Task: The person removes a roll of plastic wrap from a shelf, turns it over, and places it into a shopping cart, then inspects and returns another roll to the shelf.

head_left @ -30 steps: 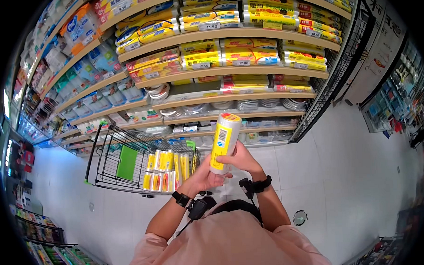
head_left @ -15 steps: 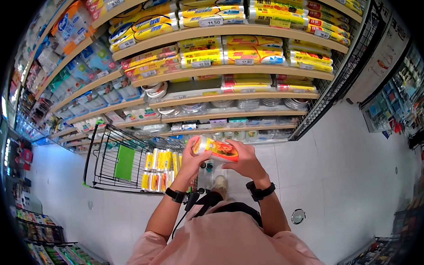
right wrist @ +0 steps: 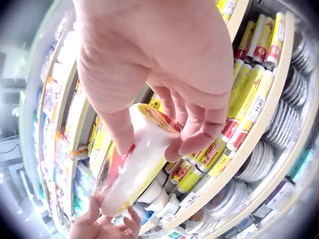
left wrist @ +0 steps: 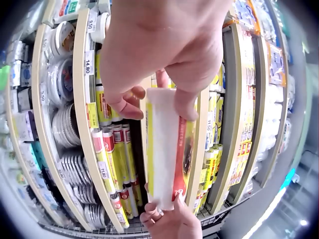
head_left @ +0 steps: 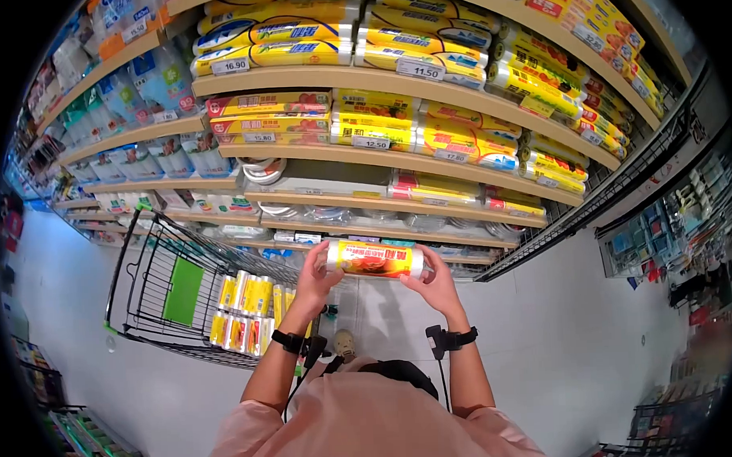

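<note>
A thick white plastic roll (head_left: 375, 259) with a yellow and red printed label lies level between my two hands, in front of the lower shelves. My left hand (head_left: 311, 283) grips its left end and my right hand (head_left: 436, 286) grips the other. In the left wrist view the thumb of the left hand (left wrist: 164, 55) presses the label side, with the fingers round the end. The right wrist view shows the right hand (right wrist: 159, 64) curled about the roll's end, which has a round yellow and red sticker. The label faces up toward the head camera.
A black wire shopping cart (head_left: 155, 320) with a green panel stands at the left, holding several yellow and white rolls (head_left: 244, 309). Ahead, curved shelves (head_left: 428, 158) carry yellow packaged rolls and stacked plates or bowls, with price tags. A black mesh rack side (head_left: 559, 222) closes the right.
The roll has gone from upright, to slanted, to level with its label up. My left hand has moved from under it to its left end. The head view has turned and come nearer the shelves.
</note>
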The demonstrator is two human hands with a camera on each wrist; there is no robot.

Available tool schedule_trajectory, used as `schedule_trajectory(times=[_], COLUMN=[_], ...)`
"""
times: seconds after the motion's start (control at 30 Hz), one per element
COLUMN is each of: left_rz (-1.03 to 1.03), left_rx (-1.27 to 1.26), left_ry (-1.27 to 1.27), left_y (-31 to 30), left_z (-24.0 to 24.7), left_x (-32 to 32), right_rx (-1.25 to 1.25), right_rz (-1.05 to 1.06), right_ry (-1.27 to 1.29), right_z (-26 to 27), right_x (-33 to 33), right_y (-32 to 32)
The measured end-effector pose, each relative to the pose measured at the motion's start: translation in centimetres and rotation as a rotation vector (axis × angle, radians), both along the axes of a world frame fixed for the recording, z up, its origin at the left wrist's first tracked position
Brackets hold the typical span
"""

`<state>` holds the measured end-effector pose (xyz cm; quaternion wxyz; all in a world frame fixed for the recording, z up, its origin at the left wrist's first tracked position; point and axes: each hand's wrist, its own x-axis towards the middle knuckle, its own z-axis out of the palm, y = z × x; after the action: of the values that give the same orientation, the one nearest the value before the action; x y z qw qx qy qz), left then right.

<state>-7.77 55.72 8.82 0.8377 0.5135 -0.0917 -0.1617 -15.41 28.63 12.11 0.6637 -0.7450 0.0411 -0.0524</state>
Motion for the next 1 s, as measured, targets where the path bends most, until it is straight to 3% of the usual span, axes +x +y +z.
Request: schedule_trajectory(times=[0.27,0.37,0.63,0.77,1.0], left_rz=[0.072,0.093,0.264,0.366,0.423], left_rx=[0.166,-0.008,0.231,0.319,0.441], left_ry=[0.01,0.136,0.046,0.09,0.012], left_y=[0.5,0.4,-0.5,-1.2,-1.7], left_z=[-1.8,-2.3,-5.6,-5.5,-10.3], left_x=[3.3,4.3,5.5,5.2,4.7], right_rx=[-0.013,0.005,-0.083,-0.081,-0.073], right_rz=[-0.017,-0.011,-0.032,-0.036,0.017], right_ry=[0.007,0.016,0.124,0.149,0.243], right_z=[-1.3,-1.9,-2.6,-5.6,-11.9], right_x=[4.4,5.5,8.6,10.0,11.3], right_y=[0.3,0.4,0.1,-0.3,-0.7])
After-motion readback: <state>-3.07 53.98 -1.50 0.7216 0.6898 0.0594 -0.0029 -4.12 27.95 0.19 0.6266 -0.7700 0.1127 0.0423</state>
